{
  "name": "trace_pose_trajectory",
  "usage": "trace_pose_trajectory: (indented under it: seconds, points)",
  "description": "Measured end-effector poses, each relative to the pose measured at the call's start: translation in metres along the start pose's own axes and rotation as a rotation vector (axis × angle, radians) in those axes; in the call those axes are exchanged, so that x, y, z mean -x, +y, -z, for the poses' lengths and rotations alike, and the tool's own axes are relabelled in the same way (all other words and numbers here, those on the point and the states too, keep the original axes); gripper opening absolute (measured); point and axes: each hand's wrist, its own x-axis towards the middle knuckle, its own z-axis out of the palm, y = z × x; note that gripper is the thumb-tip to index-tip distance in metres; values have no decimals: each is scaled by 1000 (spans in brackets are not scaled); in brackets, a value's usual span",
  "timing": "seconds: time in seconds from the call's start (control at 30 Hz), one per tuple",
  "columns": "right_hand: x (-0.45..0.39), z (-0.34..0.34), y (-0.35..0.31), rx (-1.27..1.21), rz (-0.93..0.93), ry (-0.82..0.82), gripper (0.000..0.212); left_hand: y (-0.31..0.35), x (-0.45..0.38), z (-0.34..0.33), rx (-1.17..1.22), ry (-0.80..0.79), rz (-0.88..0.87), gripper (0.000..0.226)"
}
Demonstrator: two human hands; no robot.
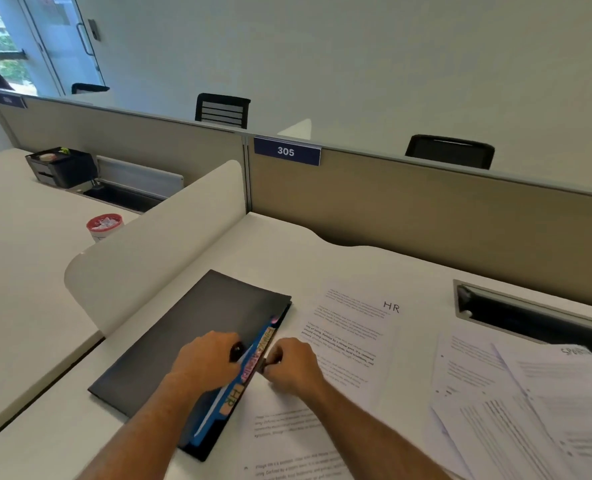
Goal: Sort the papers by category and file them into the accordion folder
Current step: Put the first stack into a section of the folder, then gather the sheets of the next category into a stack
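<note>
A black accordion folder (pixel 197 327) lies flat on the white desk, its coloured tabs, one marked HR, showing along its right edge. My left hand (pixel 206 358) rests on the folder with fingers curled over its flap near the round clasp. My right hand (pixel 292 363) pinches the folder's right edge beside the tabs. A sheet marked HR (pixel 353 327) lies just right of the folder. Another printed sheet (pixel 287 434) lies under my right forearm. A loose spread of papers (pixel 516 403) covers the right side of the desk.
A white divider panel (pixel 156 251) stands left of the folder. A tan partition (pixel 426 216) with a 305 sign closes the back. A cable slot (pixel 530 313) opens in the desk at right. A red-rimmed cup (pixel 104 226) and a black organiser (pixel 60 166) stand on the neighbouring desk.
</note>
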Motion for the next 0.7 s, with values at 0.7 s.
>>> trace_pose_trajectory:
  seconds: [0.7]
  points:
    - [122,198,231,-57,-268,483,4,173,-24,-23,273,382,-111,32]
